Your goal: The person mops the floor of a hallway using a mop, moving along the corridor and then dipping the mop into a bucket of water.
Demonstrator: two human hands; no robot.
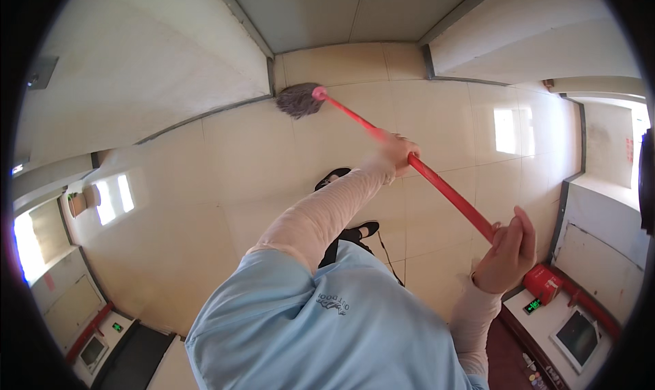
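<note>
A mop with a red handle [450,198] slants across the view from upper left to lower right. Its grey string head [299,101] rests on the tiled floor beside a wall corner, joined to the handle by a pink collar [320,93]. Partway along the handle, my left hand [401,152] is wrapped around it, slightly blurred. At the handle's upper end, my right hand [511,252] holds it near the thumb, with some fingers raised. Light sleeves cover both forearms.
Beige floor tiles [348,134] run between pale walls [169,57] with dark skirting. Grey door panels [353,14] close the top. A potted plant [77,204] stands at left. At lower right are a red box [542,283], a lit green sign [532,306] and a dark red mat [506,359].
</note>
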